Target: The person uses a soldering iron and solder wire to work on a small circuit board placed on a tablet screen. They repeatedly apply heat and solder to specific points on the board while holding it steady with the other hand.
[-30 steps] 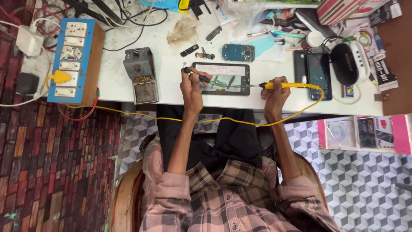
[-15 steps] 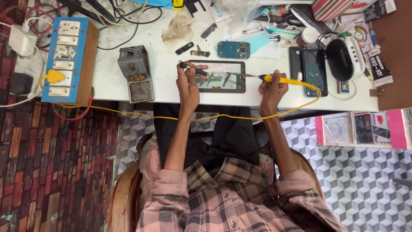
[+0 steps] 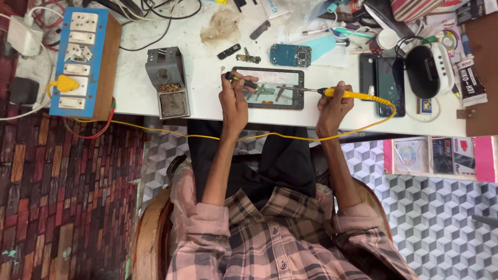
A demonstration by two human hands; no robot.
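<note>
Iron [image 3: 346, 94] clenched in right hand [image 3: 332, 106], tweezers [image 3: 240, 80] pinched in left hand [image 3: 233, 101]; steady both wrists on table's near edge [image 3: 155, 122] over opened tablet [image 3: 268, 88].

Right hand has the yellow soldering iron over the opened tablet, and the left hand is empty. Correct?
Not quite. In the head view the left hand grips a dark slim tool. The right hand does hold the yellow soldering iron over the opened tablet.

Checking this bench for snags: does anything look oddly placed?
Yes: the soldering iron's yellow cord hangs off the table edge across the person's lap, where it might catch.
</note>
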